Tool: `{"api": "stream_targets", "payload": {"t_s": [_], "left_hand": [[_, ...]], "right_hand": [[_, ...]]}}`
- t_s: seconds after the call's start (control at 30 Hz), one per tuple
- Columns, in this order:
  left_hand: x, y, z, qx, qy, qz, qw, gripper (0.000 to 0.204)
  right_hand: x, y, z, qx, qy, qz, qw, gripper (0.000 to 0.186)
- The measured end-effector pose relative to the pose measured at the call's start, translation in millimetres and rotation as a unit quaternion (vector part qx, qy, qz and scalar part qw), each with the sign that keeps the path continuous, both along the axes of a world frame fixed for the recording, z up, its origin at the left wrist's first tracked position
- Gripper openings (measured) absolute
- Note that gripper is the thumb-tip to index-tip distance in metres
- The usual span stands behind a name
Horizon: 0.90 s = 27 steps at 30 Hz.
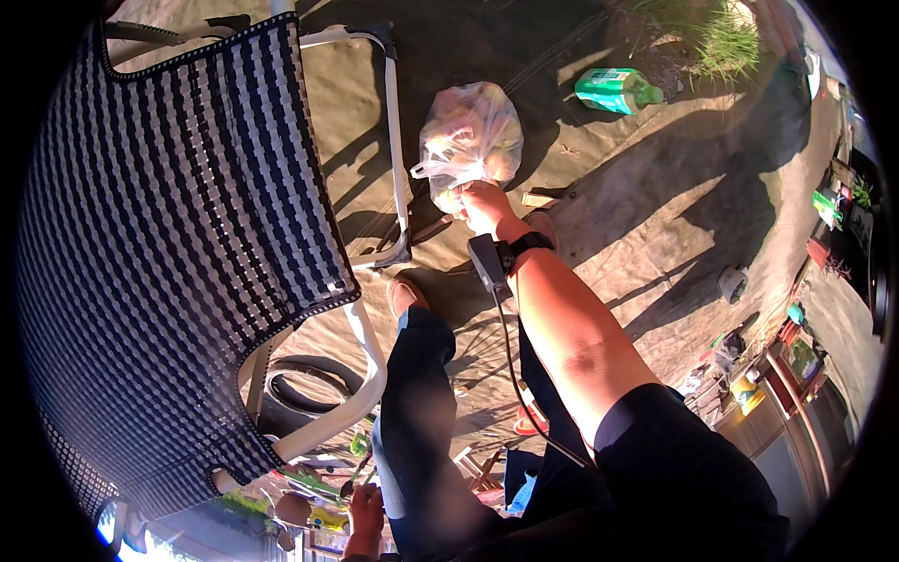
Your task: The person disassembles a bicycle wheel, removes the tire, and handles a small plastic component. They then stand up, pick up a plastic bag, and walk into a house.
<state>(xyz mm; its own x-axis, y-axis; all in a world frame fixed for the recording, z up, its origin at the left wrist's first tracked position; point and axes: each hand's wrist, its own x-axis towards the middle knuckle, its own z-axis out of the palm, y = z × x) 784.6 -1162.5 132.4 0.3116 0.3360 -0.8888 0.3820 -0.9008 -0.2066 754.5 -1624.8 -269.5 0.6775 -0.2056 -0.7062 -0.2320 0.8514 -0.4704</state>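
Observation:
My right hand [481, 206] is stretched forward, its fingers closed on the gathered neck of a thin, clear plastic bag [482, 122]. Round, reddish and yellowish things show through the bag's sides; their exact kind is blurred by the plastic. The bag hangs over or rests on the ground beyond my feet; which one I cannot tell. Low at the left, beside my leg, my left hand [365, 510] is small in view with its fingers curled in. Whatever it may hold is hidden.
A large chair [197, 215] with a black-and-white woven seat and white tube frame takes up the left side. A green plastic bottle [613, 91] lies on the brown ground, near a grass tuft [735, 47]. A dark hose-like coil [309, 386] lies under the chair.

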Motion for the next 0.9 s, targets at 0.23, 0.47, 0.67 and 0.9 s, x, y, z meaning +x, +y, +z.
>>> {"api": "stream_targets", "payload": {"t_s": [0.23, 0.47, 0.67, 0.9], "left_hand": [[-5, 5, -1, -0.001, -0.005, 0.059, 0.998, 0.014], [0, -2, -3, 0.008, 0.01, 0.062, 0.998, 0.015], [1, -7, -4, -0.023, 0.0, 0.054, 0.998, 0.017], [-7, 9, -3, -0.006, 0.002, 0.082, 0.997, 0.017]], "right_hand": [[36, 0, 11, 0.123, 0.236, -0.098, 0.959, 0.05], [59, -3, -4, 0.093, 0.311, -0.083, 0.942, 0.052], [46, -5, 4, 0.034, 0.224, -0.041, 0.973, 0.011], [45, 14, 14, 0.114, 0.25, -0.087, 0.957, 0.048]]}}
